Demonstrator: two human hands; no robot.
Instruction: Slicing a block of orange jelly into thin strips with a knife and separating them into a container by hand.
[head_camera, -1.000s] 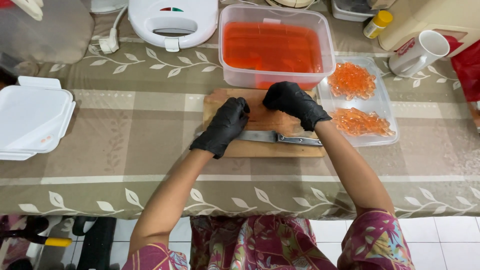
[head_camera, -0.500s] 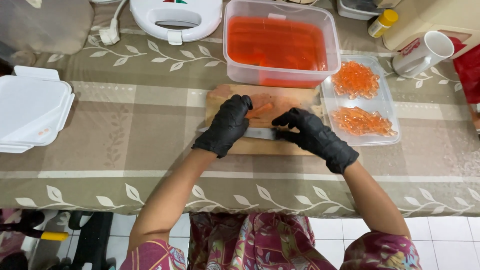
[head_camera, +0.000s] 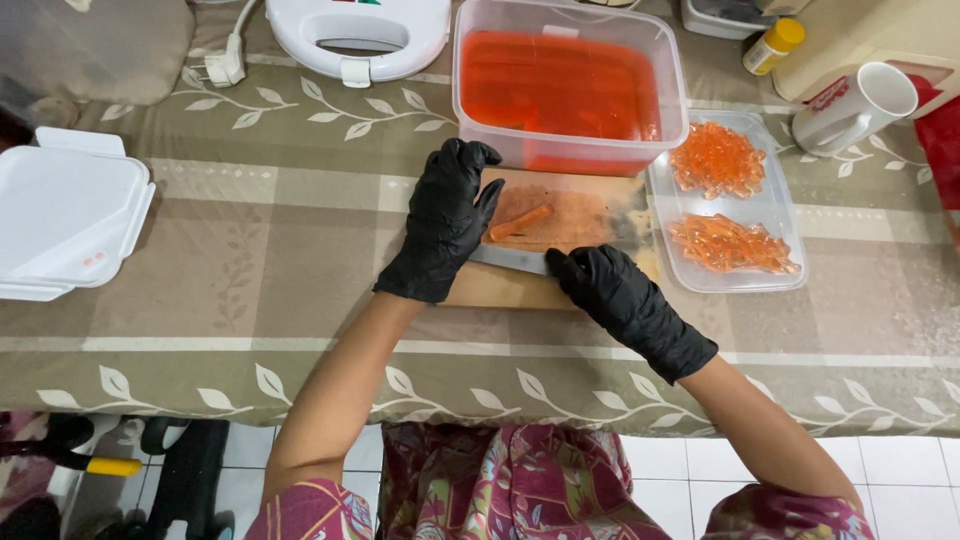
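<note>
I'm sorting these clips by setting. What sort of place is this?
Most likely a home kitchen or dining table used for food prep: a leaf-patterned tablecloth over a tiled floor, a wooden cutting board where gloved hands work with a knife, and a white sandwich maker nearby.

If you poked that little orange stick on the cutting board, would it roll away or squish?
The orange stick looks round and thin, so a sideways push would probably roll it across the flat wooden cutting board. It looks glossy, so perhaps slippery. It lies straight beside the left hand, so it may be fairly firm, though that is hard to tell.
</note>
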